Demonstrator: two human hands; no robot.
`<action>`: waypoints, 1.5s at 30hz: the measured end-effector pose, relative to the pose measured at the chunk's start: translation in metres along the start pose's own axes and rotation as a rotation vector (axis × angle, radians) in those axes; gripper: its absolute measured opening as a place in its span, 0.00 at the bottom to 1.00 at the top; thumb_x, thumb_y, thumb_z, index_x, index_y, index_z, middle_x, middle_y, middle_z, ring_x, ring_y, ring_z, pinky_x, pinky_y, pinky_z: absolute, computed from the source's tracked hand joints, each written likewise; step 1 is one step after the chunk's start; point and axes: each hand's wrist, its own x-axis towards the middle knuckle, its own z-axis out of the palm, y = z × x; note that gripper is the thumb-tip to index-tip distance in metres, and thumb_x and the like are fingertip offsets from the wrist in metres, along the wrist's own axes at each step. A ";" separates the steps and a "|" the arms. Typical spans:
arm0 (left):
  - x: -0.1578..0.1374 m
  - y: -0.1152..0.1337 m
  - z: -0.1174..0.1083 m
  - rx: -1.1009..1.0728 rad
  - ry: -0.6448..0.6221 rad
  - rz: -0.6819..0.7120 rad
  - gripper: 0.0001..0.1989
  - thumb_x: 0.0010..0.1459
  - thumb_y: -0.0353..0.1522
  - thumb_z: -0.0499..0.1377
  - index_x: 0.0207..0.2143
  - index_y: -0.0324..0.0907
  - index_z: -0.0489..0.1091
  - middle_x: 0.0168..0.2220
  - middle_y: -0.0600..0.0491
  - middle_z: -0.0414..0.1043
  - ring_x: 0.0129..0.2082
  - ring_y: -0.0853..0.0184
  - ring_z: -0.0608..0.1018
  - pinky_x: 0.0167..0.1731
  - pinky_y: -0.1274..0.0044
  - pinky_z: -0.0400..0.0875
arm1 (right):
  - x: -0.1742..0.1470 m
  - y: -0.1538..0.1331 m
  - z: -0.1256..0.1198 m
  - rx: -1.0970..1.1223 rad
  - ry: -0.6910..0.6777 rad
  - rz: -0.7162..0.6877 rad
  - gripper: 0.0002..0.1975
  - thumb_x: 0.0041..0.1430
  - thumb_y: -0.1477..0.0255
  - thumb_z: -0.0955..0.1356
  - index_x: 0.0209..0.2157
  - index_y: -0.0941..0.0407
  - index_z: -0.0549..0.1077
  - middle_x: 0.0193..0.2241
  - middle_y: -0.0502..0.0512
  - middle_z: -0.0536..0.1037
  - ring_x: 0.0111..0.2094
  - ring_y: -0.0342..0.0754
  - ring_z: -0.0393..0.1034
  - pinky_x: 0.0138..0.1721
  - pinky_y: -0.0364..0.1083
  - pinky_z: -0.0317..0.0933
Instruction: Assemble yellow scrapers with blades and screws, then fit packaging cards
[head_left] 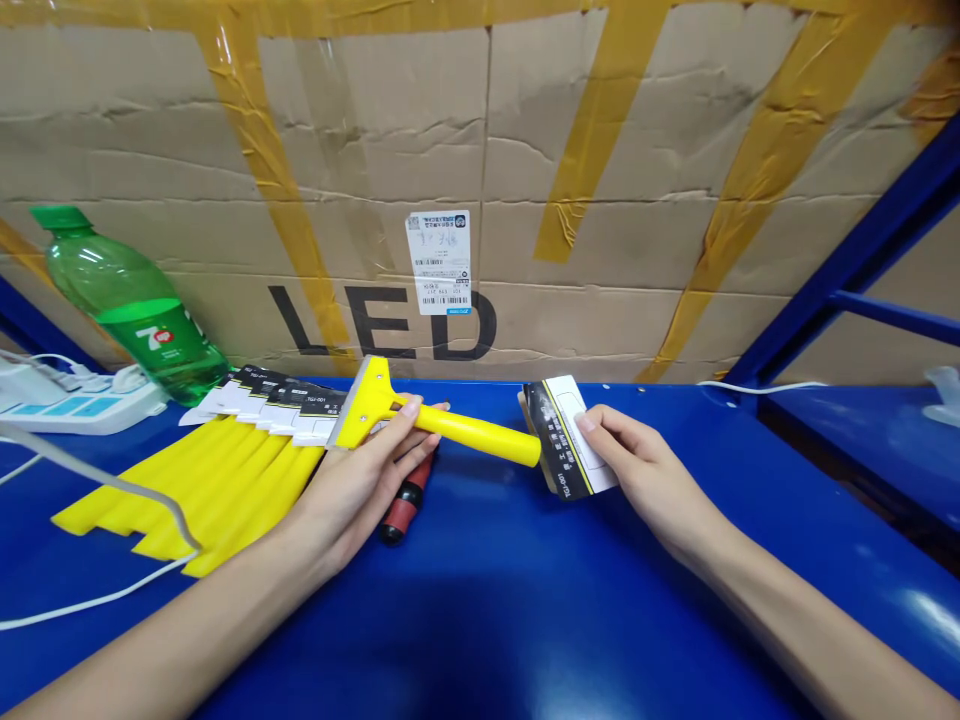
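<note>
A yellow scraper (472, 432) is held in my left hand (371, 480), its wide head at the left and its round handle pointing right. Between the thumb and fingers of my right hand (637, 460) is a black and white cardboard sleeve (564, 440) with printing on it. The handle's end comes right up to the sleeve's left edge; whether they touch I cannot tell. Under my left hand lies a red and black screwdriver-like handle (405, 510), partly hidden. To the left, several yellow scrapers (225, 490) lie side by side, their heads in similar sleeves.
A green soda bottle (142, 310) leans against the large cardboard box (637, 180) at the back. Beside it stands a white power strip (82, 400), with a pale cable (112, 595) looping over the scrapers. Blue metal posts (847, 260) rise at the right of the blue tabletop (510, 620).
</note>
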 end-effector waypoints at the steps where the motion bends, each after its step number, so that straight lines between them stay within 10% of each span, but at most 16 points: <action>1: -0.001 0.000 0.001 0.009 0.005 0.014 0.05 0.62 0.24 0.62 0.39 0.37 0.78 0.43 0.46 0.81 0.42 0.66 0.82 0.43 0.77 0.82 | -0.001 -0.001 0.000 0.031 -0.009 0.004 0.20 0.64 0.53 0.67 0.29 0.55 0.68 0.24 0.46 0.66 0.24 0.41 0.55 0.25 0.41 0.48; 14: -0.010 -0.001 0.012 -0.045 0.101 -0.027 0.10 0.62 0.19 0.59 0.40 0.36 0.79 0.39 0.49 0.81 0.33 0.71 0.83 0.36 0.80 0.83 | -0.018 -0.010 0.028 0.242 -0.091 -0.056 0.18 0.52 0.64 0.77 0.29 0.54 0.65 0.30 0.48 0.76 0.30 0.43 0.73 0.29 0.41 0.67; 20: -0.010 -0.003 0.012 -0.035 0.040 -0.069 0.10 0.63 0.21 0.59 0.42 0.37 0.79 0.42 0.47 0.81 0.36 0.69 0.83 0.37 0.81 0.83 | -0.017 -0.008 0.027 0.371 -0.104 -0.054 0.31 0.48 0.67 0.79 0.49 0.47 0.62 0.41 0.51 0.80 0.35 0.49 0.79 0.38 0.50 0.75; 45: 0.007 0.018 -0.005 0.117 -0.052 -0.164 0.08 0.60 0.20 0.59 0.35 0.31 0.79 0.33 0.45 0.82 0.29 0.67 0.84 0.31 0.84 0.82 | -0.006 -0.013 -0.008 0.008 -0.068 -0.373 0.21 0.51 0.69 0.78 0.46 0.51 0.74 0.45 0.54 0.81 0.48 0.55 0.77 0.53 0.55 0.70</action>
